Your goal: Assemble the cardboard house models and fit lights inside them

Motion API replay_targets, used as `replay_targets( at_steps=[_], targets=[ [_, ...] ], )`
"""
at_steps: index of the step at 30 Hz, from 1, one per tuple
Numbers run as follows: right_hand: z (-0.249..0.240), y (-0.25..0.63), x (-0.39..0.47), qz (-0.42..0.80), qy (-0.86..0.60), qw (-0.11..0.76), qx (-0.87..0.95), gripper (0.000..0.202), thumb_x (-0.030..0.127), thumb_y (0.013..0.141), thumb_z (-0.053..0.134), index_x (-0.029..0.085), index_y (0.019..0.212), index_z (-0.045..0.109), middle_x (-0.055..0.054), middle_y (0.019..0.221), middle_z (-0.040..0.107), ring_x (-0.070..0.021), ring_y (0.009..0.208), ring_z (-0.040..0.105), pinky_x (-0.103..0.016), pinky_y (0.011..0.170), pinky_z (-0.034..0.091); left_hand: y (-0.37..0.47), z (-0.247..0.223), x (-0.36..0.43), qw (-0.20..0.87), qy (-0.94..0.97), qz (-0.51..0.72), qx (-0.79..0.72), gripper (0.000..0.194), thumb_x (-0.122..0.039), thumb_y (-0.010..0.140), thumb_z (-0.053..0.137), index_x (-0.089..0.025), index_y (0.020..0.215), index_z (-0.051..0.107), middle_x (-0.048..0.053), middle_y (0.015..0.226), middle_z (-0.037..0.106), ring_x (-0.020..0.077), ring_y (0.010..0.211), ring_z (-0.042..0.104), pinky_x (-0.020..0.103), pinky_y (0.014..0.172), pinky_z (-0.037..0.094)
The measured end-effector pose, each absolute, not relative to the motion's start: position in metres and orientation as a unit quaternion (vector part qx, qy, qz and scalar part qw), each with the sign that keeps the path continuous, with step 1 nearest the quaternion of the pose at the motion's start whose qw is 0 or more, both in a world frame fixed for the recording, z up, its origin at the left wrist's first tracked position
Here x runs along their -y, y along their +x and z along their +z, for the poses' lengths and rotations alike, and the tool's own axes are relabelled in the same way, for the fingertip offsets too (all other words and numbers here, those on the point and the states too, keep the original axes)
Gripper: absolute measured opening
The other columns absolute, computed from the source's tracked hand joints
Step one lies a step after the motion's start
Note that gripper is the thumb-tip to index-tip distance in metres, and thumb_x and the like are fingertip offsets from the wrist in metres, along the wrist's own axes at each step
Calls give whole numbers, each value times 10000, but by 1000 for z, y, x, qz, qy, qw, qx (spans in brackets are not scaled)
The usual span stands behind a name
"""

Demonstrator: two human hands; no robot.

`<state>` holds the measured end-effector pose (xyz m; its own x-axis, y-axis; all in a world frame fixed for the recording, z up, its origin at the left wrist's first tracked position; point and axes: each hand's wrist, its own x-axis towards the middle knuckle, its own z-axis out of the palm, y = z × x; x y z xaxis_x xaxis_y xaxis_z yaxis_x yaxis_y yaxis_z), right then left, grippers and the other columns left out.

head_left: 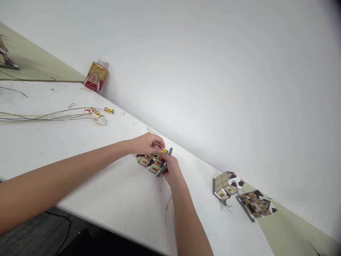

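Both hands closed around miniature house model (154,163) near bench (80,167) far edge by wall. Left hand (145,143) cups top, fingers curled over roof; right hand (170,170) pinches grey base, likely steadying it. Two more house models (225,185) (257,204) sit well apart to right. Thin wires (48,115) and small bottle (96,76) lie far left.

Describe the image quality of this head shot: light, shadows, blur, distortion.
Head view: even, soft light, only faint shadows under the hands, left hand and right hand, on the model house; no glare on the table; horizon strongly tilted, corners darkened, near forearms slightly soft.
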<state>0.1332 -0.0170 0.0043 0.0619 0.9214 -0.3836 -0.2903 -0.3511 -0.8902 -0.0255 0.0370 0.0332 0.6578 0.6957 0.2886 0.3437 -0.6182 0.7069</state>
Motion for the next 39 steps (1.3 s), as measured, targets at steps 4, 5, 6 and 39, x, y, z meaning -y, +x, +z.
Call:
replay_targets(
  at_steps=[4, 5, 6, 39],
  targets=[
    [9, 132, 17, 619, -547, 489, 280, 240, 201, 634, 683, 147, 859, 620, -67, 776, 672, -195, 649, 640, -301, 552, 509, -24, 34, -38, 321, 851, 277, -310, 220, -265, 763, 608, -208, 968, 663, 9, 1007, 685, 148, 949, 621, 223, 818, 468],
    [9, 132, 17, 618, -549, 489, 277, 235, 195, 631, 682, 152, 851, 612, -63, 767, 667, -195, 650, 638, -300, 551, 508, -24, 34, -38, 322, 852, 274, -309, 217, -260, 762, 607, -210, 966, 664, 6, 1006, 685, 147, 950, 621, 221, 817, 468],
    [9, 132, 16, 618, -551, 489, 274, 233, 192, 629, 682, 158, 846, 604, -59, 762, 663, -195, 654, 637, -300, 551, 507, -23, 35, -38, 323, 853, 270, -310, 214, -255, 762, 606, -213, 963, 667, 3, 1005, 686, 146, 951, 621, 220, 816, 467],
    [18, 145, 24, 731, -480, 364, 321, 266, 409, 769, 642, 217, 953, 646, -31, 833, 689, -163, 691, 654, -288, 641, 515, -25, 26, -20, 297, 860, 276, -311, 632, -353, 791, 615, -277, 1389, 425, 26, 1097, 683, 156, 876, 635, 242, 773, 460]
  ],
)
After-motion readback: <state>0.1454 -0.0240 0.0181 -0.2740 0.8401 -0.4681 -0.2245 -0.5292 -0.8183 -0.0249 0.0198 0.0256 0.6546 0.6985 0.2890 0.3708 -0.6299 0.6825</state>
